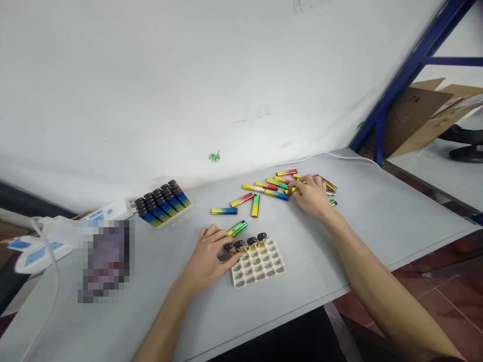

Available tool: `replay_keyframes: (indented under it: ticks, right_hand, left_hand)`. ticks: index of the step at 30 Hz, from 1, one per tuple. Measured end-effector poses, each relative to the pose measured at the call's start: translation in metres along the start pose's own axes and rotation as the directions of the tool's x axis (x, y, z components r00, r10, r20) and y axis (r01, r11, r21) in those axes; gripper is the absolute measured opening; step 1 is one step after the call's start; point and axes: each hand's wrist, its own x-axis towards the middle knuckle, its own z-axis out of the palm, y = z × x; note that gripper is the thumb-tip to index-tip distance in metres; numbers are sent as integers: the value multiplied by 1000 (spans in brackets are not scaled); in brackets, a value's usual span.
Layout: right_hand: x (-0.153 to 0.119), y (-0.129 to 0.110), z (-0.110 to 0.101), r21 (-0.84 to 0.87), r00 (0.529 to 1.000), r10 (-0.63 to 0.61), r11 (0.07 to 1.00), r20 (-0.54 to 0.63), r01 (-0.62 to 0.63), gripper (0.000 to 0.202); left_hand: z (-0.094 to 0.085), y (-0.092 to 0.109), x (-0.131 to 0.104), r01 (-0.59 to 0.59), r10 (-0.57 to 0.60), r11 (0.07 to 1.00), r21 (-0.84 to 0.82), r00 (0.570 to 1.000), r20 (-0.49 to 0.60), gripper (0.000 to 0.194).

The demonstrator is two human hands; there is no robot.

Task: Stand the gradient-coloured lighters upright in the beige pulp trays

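A white tray (260, 266) with rows of oval holes lies on the table, several black-topped lighters (252, 243) standing upright along its back row. My left hand (211, 259) is closed at the tray's left end, thumb on its edge; the fingers are partly hidden. Just behind that hand lies a green lighter (237, 229). Farther right, my right hand (314, 197) reaches into a scatter of colourful lighters (277, 194), fingers closed around a yellow lighter (292, 191). A blue-and-yellow lighter (224, 211) and a green-and-yellow one (255, 206) lie flat nearer the tray.
At the back left stands a second tray filled with upright lighters (162, 203). Beside it are white power strips (109, 213) with cables and a blurred-out object (107, 261). A white wall backs the grey table (309, 271). To the right are a blue metal frame (400, 85) and a cardboard box (418, 115).
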Motion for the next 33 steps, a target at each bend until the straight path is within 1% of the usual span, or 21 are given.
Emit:
replay_keyframes:
  ticks: [2, 6, 12, 15, 17, 19, 20, 22, 24, 25, 27, 30, 32, 33]
  right_hand:
    - [0, 2, 3, -24, 1000, 5, 1000, 25, -4, 34]
    - [-1, 0, 1, -7, 999, 25, 1000, 39, -25, 28]
    - [0, 7, 6, -6, 993, 47, 999, 111, -46, 31]
    - [1, 12, 10, 1, 992, 42, 999, 119, -42, 34]
    - [1, 13, 9, 29, 995, 26, 999, 100, -29, 35]
    - [2, 11, 4, 84, 999, 12, 996, 49, -16, 36]
    - [2, 9, 1, 128, 1000, 24, 992, 2, -24, 38]
    - [1, 2, -6, 252, 988, 99, 965, -120, -66, 42]
    - [-1, -7, -12, 404, 961, 201, 908, -192, -109, 46]
    - [-2, -12, -13, 481, 952, 239, 868, -189, -123, 46]
    - [-5, -21, -14, 624, 959, 264, 768, -104, -144, 44]
    - [-8, -34, -11, 782, 973, 221, 596, 59, -183, 37]
    - [-10, -42, -10, 867, 971, 193, 450, 142, -216, 36]
    - [-11, -45, -9, 906, 967, 180, 354, 178, -233, 34]
  left_hand:
    - [-1, -1, 0, -2, 2, 1000, 5, 1000, -4, 20]
    - [-2, -2, -1, 7, -7, 1000, 11, 1000, -12, 20]
    - [-1, -3, -1, 37, -37, 999, 20, 999, -6, 18]
    - [-1, -5, -1, 64, -64, 998, 24, 998, -20, 18]
    - [-1, -6, -1, 68, -67, 997, 22, 998, -21, 18]
    - [-2, -6, -1, 60, -60, 998, 18, 998, -13, 18]
    - [-2, -5, -1, 56, -56, 998, 16, 998, -9, 18]
    - [-3, -5, -1, 49, -49, 999, 12, 999, -6, 18]
    - [-3, -4, -1, 46, -46, 999, 9, 999, -8, 18]
    - [-4, -4, -1, 45, -45, 999, 7, 999, -10, 17]
    - [-3, -4, -1, 45, -45, 999, 2, 999, -12, 17]
    - [-3, -4, -1, 61, -61, 998, -11, 998, -12, 18]
    - [-2, -4, -1, 75, -75, 997, -20, 997, -13, 18]
    - [-2, -4, -1, 80, -80, 997, -22, 997, -15, 18]
